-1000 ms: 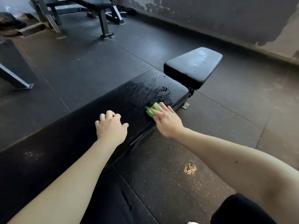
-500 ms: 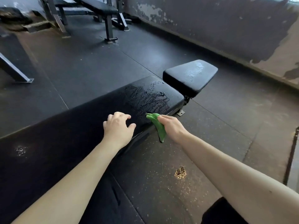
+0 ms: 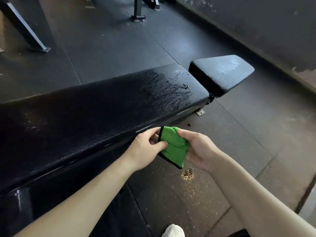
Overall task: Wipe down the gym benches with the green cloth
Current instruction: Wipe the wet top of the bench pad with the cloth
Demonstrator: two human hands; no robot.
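Centrally, left hand (image 3: pixel 145 151) and right hand (image 3: pixel 200 150) hold the green cloth (image 3: pixel 172 147) beside the wet gym bench (image 3: pixel 102 108), fingers (image 3: pixel 184 133) clamped on opposite edges. It looks soft, light and floppy, likely best gripped folded.

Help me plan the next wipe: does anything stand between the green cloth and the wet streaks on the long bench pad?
Nothing visible does. The left hand and right hand hold the green cloth in the air beside the long bench pad's near edge; only open pad surface lies between it and the wet streaks.
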